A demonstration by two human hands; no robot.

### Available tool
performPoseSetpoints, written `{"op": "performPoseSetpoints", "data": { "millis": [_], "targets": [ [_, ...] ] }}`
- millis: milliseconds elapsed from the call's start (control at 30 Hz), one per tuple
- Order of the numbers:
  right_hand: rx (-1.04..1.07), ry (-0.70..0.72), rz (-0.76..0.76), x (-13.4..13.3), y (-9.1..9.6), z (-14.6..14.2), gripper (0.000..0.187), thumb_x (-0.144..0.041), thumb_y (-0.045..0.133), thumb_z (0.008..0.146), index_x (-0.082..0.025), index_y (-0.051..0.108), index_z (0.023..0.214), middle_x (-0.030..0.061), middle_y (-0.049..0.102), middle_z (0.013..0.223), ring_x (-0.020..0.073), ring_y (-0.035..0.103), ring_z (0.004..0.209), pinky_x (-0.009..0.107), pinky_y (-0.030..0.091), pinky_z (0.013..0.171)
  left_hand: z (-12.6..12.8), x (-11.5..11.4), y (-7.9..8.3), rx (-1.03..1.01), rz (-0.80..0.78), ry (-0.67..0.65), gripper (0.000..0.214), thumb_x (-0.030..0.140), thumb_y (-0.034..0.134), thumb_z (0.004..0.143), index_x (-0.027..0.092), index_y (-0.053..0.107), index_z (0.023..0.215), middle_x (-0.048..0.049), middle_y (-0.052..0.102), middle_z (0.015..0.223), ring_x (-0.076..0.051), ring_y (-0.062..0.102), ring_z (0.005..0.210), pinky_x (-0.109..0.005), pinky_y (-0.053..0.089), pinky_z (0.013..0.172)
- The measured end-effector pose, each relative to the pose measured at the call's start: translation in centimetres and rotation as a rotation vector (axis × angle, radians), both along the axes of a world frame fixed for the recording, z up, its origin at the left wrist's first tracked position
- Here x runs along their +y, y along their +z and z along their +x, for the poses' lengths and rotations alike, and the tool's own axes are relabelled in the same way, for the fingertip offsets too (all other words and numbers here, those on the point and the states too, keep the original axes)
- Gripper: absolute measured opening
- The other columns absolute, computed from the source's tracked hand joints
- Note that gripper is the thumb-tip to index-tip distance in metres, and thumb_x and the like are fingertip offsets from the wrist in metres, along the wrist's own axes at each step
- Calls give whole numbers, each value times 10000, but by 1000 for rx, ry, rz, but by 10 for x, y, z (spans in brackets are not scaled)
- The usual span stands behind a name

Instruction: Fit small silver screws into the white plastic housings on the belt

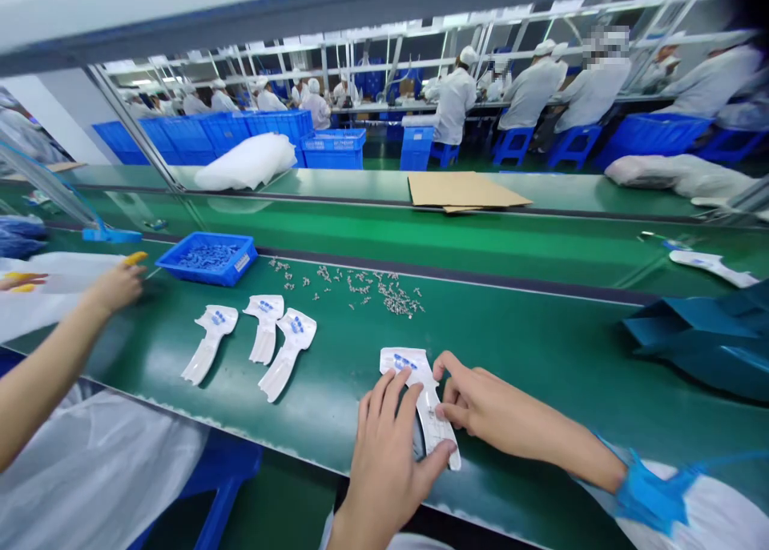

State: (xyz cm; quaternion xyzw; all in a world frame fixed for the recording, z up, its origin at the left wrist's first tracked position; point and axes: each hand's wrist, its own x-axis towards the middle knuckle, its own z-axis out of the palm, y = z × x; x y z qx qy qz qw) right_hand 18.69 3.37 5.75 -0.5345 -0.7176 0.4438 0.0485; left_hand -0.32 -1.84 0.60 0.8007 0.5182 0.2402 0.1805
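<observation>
A white curved, handle-shaped plastic shell [429, 410] with blue pieces in its wide end lies on the green worktop under both hands. My left hand [388, 446] reaches across it, fingertips on the upper part and thumb on the lower end, holding it down. Curled at the shell's right edge, my right hand [486, 406] touches it with index finger and thumb; whether a small part is between those fingers is hidden. Small silvery metal parts [400, 298] are scattered beyond the shell. To the left lie three similar shells, one of them here [289, 354].
A blue bin [207, 259] of small blue parts stands at the worktop's back left. A neighbouring person's hand [120, 282] reaches in beside it. A dark teal bag [706, 342] lies at right. Cardboard sheets [465, 190] rest on the shelf behind.
</observation>
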Motion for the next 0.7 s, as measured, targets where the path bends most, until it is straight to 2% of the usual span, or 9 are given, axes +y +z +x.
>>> {"op": "performPoseSetpoints", "data": {
  "millis": [133,300,433,500,600,633,700],
  "targets": [
    [181,-110,-59,-10,-16,0,419,-335,548,912,-237,382,1283,-3,669,862,187,654,774,282,484,684,-4,-1,-1,-11,-47,5,578,399,652,892,226,454,1407,-101,415,1542,-339,364,1427,-547,431,1088],
    [350,-264,-120,-15,-33,-4,487,-317,577,840,-170,448,1287,18,622,901,163,647,703,303,534,723,-5,-3,-14,-88,-44,-7,647,334,693,865,252,422,1447,-91,393,1558,-319,359,1438,-516,433,1111],
    [450,-300,-142,-13,-40,-9,553,-335,603,818,-201,431,1326,47,598,1050,153,652,703,295,553,674,-3,-1,-29,-173,-1,14,682,233,737,809,249,450,1428,-102,432,1531,-310,394,1420,-479,472,1089],
    [471,-318,-123,-11,-45,-13,587,-355,620,819,-204,415,1348,42,608,1021,159,647,739,289,547,693,-3,1,-34,-191,30,18,686,215,751,788,247,469,1412,-110,450,1516,-321,405,1412,-484,480,1081],
    [562,-443,-149,-10,-52,-21,789,-434,678,788,-185,298,1433,14,615,921,162,627,714,289,535,697,-5,3,-40,-205,103,4,668,195,732,800,250,463,1410,-116,464,1501,-324,397,1416,-492,469,1088],
    [596,-479,-160,-10,-53,-24,815,-470,692,779,-182,303,1435,3,613,884,163,624,699,289,531,688,-6,4,-41,-213,136,-9,651,199,718,816,250,457,1410,-119,466,1498,-322,392,1420,-490,463,1092],
    [655,-496,-188,-10,-51,-30,719,-522,712,766,-183,450,1343,-5,611,826,165,625,688,281,525,666,-5,4,-43,-232,205,-37,614,228,687,854,243,441,1416,-131,465,1493,-319,385,1424,-483,456,1096]
  ]
}}
